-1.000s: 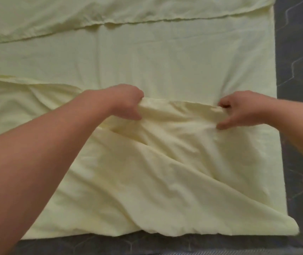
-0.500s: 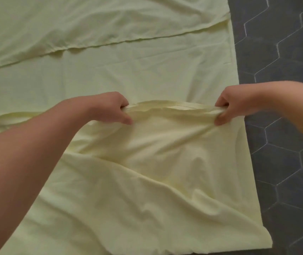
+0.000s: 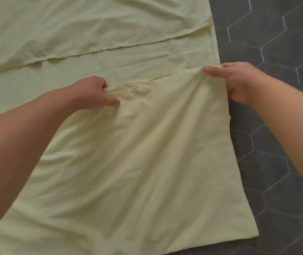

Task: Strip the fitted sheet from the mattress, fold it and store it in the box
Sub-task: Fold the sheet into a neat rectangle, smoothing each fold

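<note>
Head view: one fitted sheet (image 3: 147, 162) gripped by left hand (image 3: 93, 95), right hand (image 3: 238, 81).

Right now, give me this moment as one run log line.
stage: folding | sheet: spread on tiled floor | left hand: pinches gathered edge | right hand: grips flap corner

No readable txt, labels, brands, nos. or signs. Plain on sheet (image 3: 147, 162), near to far; plain on floor tiles (image 3: 284, 43) at right.
</note>
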